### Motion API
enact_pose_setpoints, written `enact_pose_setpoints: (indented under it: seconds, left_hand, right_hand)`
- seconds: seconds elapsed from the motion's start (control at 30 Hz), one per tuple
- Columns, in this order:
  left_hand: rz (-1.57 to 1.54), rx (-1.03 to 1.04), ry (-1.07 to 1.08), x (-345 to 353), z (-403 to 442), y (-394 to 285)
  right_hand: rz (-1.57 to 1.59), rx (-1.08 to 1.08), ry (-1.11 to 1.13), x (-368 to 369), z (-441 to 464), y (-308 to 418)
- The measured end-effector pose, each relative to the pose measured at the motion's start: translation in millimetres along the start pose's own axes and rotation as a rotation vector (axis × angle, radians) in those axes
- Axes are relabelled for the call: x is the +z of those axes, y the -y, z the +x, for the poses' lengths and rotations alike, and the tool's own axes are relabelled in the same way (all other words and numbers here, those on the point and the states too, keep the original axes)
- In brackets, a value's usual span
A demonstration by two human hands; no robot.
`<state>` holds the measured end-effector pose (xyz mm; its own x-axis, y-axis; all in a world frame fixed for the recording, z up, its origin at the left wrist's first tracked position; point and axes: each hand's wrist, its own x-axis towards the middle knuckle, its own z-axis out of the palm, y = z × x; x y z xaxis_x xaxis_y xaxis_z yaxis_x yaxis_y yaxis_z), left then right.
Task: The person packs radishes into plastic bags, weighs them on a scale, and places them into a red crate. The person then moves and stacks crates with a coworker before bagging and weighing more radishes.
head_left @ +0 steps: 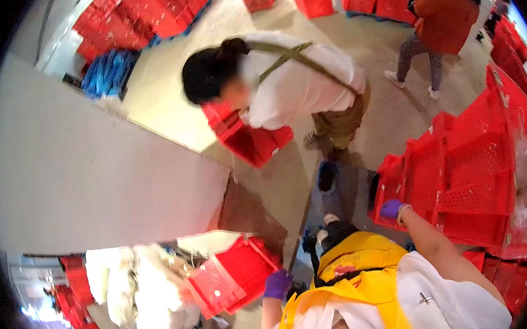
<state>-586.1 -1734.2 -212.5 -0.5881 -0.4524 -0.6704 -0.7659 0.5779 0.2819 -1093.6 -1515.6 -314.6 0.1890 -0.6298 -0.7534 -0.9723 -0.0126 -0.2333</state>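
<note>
My left hand point(277, 284), in a purple glove, grips the edge of a tilted red plastic crate point(220, 285) at lower middle; its fingertips are partly hidden. At the right, my right hand point(391, 208), also gloved in purple, is closed on the rim of a crate in a tall stack of red crates point(473, 175). My yellow apron point(361, 259) and white shirt show below, with my feet between the two hands.
Ahead, a co-worker point(307, 81) in a white top bends over another red crate point(250, 139). Another person point(441, 30) stands at upper right. A pale wall or panel point(102, 170) fills the left. Red crate stacks point(159, 1) and white sacks point(142, 285) stand around.
</note>
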Motion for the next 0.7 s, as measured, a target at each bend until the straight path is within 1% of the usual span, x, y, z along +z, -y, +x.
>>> enact_pose_setpoints:
  seconds: [0.07,0.1,0.13,0.17,0.2,0.27,0.3,0.33,0.4,0.47,0.6,0.63,0.7]
  left_hand:
    - [-0.06,0.001,-0.067,-16.0,-4.1,-10.0]
    - [-0.066,-0.014,-0.06,-21.5,-7.0,-14.9]
    - [-0.095,-0.013,-0.088,-29.0,-7.9,-17.8]
    - [-0.121,-0.006,-0.119,-34.0,-8.0,-17.9]
    - [-0.108,0.0,-0.189,-29.8,-5.4,-14.6]
    - [-0.104,0.003,-0.151,-22.6,2.0,-3.3]
    - [-0.107,0.002,-0.111,-19.7,3.0,-0.6]
    - [-0.108,-0.004,-0.105,-17.9,2.1,-0.8]
    - [-0.049,-0.032,-0.132,-20.5,1.3,-0.7]
    - [-0.064,-0.043,-0.121,-28.8,0.9,-4.2]
    - [-0.087,-0.074,-0.037,-21.2,18.8,-4.2]
    - [-0.105,-0.086,-0.027,-27.2,20.7,-14.8]
    - [-0.087,-0.083,-0.105,-50.0,26.0,-43.6]
  right_hand:
    - [0.19,0.148,-0.207,-0.1,4.6,8.7]
    - [0.189,0.133,-0.197,-1.0,6.1,13.4]
    - [0.277,0.17,-0.145,-4.7,5.7,18.0]
    - [0.364,0.212,-0.097,-9.1,5.2,22.4]
    - [0.369,0.211,-0.103,-12.8,3.5,25.6]
    - [0.578,0.35,-0.034,-15.7,-1.1,28.1]
    - [0.579,0.382,0.02,-16.5,-5.3,29.1]
    - [0.504,0.364,0.103,-23.6,-11.0,30.2]
    - [0.288,0.253,0.269,-40.7,-30.9,28.9]
    - [0.211,0.201,0.312,-54.7,-37.6,22.4]
    - [0.191,0.235,0.258,-37.5,-13.0,-10.0]
    - [0.13,0.158,0.146,-31.0,0.6,-25.6]
    - [0.018,-0.011,-0.075,-13.5,30.3,-57.9]
